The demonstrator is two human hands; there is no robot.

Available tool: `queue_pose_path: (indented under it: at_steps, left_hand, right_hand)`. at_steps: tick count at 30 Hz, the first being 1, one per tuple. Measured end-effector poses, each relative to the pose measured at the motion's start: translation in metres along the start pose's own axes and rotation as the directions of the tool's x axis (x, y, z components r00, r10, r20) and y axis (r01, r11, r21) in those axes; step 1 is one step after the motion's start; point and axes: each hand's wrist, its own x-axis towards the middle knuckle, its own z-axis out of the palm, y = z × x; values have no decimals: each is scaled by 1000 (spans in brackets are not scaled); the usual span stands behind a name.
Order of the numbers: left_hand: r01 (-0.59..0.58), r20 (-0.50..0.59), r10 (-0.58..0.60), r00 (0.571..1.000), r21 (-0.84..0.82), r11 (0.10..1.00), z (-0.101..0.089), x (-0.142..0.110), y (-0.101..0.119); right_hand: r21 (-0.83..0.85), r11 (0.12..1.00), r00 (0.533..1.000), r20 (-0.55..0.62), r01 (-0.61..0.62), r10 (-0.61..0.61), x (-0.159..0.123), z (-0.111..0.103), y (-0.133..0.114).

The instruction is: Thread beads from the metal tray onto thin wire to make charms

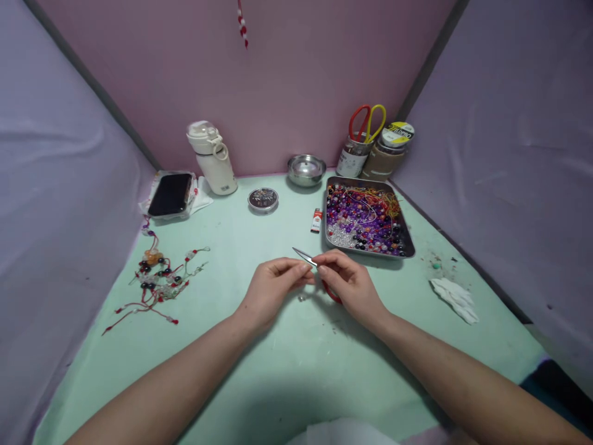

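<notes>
My right hand (348,282) grips small red-handled scissors (306,256) whose metal blades point up and to the left. My left hand (273,287) meets it at the middle of the green table, fingers pinched together on something too small to make out, right at the blades. A tiny clear bead (301,298) lies on the table just below the two hands. A metal tray (407,242) full of purple, clear and dark beads with yellow and red cord sits just beyond my right hand.
Finished beaded strings (157,278) lie at the left. At the back stand a phone (170,193), a cream bottle (212,156), a round tin (262,199), a steel bowl (306,169) and jars with scissors (365,123). A lighter (316,220) and white tissue (454,298) lie nearby.
</notes>
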Motion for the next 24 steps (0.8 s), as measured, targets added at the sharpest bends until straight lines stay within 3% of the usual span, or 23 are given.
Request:
queue_pose_path:
  at_steps: [5,8,18,24]
  left_hand:
    - [-51,68,34,997,260,964,4,-1,-12]
    - [-74,65,55,996,327,942,5,-3,-12]
    - [-22,-4,24,1000,224,974,7,-2,-14]
    - [3,-68,2,998,69,998,6,-2,-19]
  right_hand:
    - [25,999,998,45,-37,36,0,1,-6]
    - [64,995,994,84,-74,69,0,2,-8]
    - [50,988,989,-15,-147,148,1,1,-5]
    - [68,983,985,-29,-169,171,2,2,-6]
